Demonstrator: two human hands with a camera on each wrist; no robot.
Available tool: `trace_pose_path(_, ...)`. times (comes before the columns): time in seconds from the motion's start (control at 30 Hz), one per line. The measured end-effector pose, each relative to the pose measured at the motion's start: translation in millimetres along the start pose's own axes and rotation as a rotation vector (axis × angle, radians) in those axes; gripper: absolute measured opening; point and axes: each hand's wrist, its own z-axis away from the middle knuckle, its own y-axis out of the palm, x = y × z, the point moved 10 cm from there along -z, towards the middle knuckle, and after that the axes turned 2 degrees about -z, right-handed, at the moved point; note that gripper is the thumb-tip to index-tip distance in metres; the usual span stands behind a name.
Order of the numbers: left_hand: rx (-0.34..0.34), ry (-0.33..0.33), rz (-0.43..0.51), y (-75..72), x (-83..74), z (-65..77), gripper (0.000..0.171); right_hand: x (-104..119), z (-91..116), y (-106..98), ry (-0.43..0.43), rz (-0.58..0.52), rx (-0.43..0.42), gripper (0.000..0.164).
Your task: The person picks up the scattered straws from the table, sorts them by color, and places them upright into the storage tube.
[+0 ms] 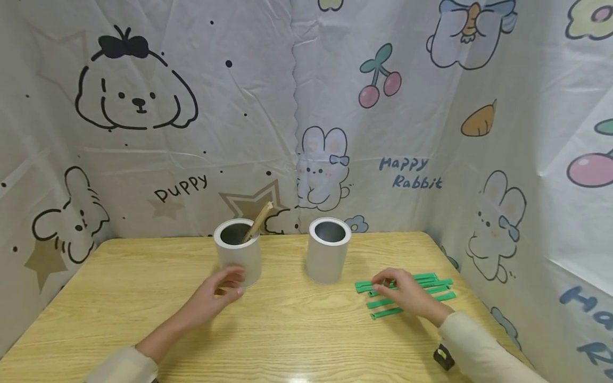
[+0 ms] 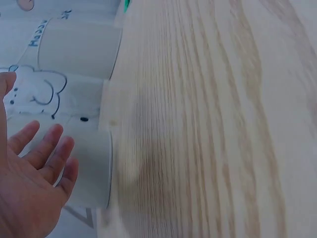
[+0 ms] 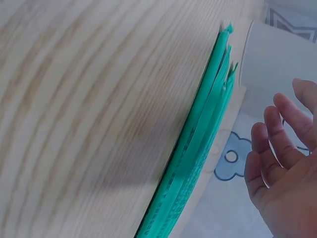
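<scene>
Two white cylindrical cups with dark insides stand near the back of the table. Slim brown sticks point(image 1: 258, 221) lean out of the left cup point(image 1: 237, 260). The right cup point(image 1: 326, 260) shows nothing above its rim. My left hand point(image 1: 217, 295) is beside the lower front of the left cup, its fingers loosely bent with nothing in them, as the left wrist view also shows. Several slim green wrapped sticks point(image 3: 198, 139) with printed lettering lie on the table at the right. Over them hovers my right hand point(image 1: 407, 292), fingers relaxed and apart from the sticks in the right wrist view.
The wooden table point(image 1: 287, 330) ends at a white cloth backdrop point(image 1: 258, 106) with cartoon prints, which also rises along both sides. A small black object point(image 1: 444, 357) is by the right sleeve point(image 1: 483, 348).
</scene>
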Motion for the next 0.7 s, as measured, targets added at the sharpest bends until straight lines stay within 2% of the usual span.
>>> trace_pose_path(0.1, 0.030, -0.009, 0.006, 10.0, -2.2, -4.8, 0.046, -5, 0, -3, 0.012, -0.001, -0.005, 0.024)
trace_pose_path(0.4, 0.045, -0.029, 0.040, 28.2, -11.6, -16.2, 0.046, -13, -3, -9, 0.025, -0.003, -0.032, 0.022)
trace_pose_path(0.7, 0.011, -0.065, 0.041, 45.9, -8.8, -32.5, 0.048, -20, -5, -13, 0.037, -0.013, -0.039, 0.024)
